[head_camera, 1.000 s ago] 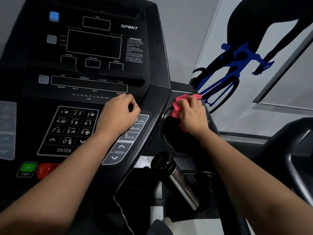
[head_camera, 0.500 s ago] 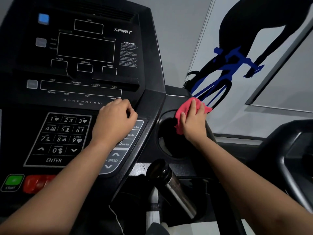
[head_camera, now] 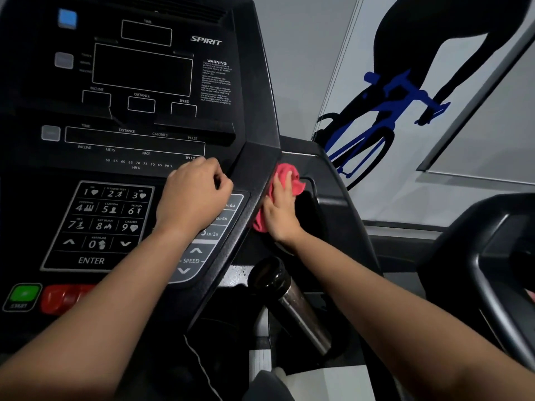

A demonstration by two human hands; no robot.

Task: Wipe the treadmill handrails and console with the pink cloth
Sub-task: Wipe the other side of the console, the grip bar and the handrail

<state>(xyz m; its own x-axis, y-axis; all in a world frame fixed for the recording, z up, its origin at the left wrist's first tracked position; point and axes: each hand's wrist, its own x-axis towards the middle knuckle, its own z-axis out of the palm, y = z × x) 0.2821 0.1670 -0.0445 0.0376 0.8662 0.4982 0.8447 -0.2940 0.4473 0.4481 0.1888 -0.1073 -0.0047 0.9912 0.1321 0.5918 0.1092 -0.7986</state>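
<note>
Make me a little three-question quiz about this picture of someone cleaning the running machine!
1. True or false: the right hand presses the pink cloth on the console.
2. The left hand rests:
A) on the green start button
B) beside the number keypad
C) on the metal bottle
3. Fill in: the brand printed on the console is ____.

Key: 1 true; 2 B; 3 SPIRIT.

Plain grey wall [head_camera: 301, 70] behind the machine, large white wall poster [head_camera: 362, 198] to the right with a black cyclist silhouette [head_camera: 428, 33] on a blue bicycle [head_camera: 385, 111], dark neighbouring exercise machine [head_camera: 474, 256] at far right, dim even indoor light
</note>
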